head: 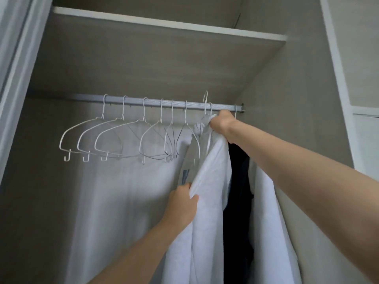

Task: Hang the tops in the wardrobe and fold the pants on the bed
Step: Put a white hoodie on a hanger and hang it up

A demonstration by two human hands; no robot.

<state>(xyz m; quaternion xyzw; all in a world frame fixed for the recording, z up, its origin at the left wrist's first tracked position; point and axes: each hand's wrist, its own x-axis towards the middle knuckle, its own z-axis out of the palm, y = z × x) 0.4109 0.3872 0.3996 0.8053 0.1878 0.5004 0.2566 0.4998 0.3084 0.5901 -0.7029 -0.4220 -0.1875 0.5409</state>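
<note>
A white top [211, 181] with blue print hangs on a white wire hanger whose hook [205, 101] stands just above the wardrobe rail [155, 103]. My right hand [222, 123] grips the top's neck and the hanger right under the rail. Lower down, my left hand [183, 203] pinches the front edge of the same top. A dark top [238, 193] hangs behind it, and another white top [266, 212] hangs at the far right.
Several bare white wire hangers [114, 138] hang along the rail's left and middle. A shelf [164, 23] runs above the rail. The wardrobe's side wall [297, 99] stands close on the right, a door frame [18, 68] on the left.
</note>
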